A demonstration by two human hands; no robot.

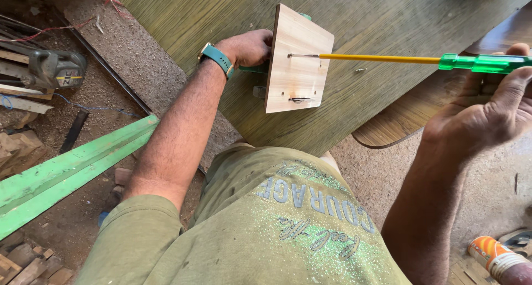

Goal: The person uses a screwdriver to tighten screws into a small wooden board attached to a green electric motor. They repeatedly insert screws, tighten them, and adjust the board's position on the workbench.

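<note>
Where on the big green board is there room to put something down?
The green board lies bare above and left of the small wooden panel, and again up right above the screwdriver. It is crowded around the panel, where the left hand holds it, and a loose screw lies beside.

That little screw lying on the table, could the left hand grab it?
Probably not right now. The left hand is busy gripping the far edge of the upright wooden board, and that board stands between it and the loose screw. It would need to let go and reach around.
</note>
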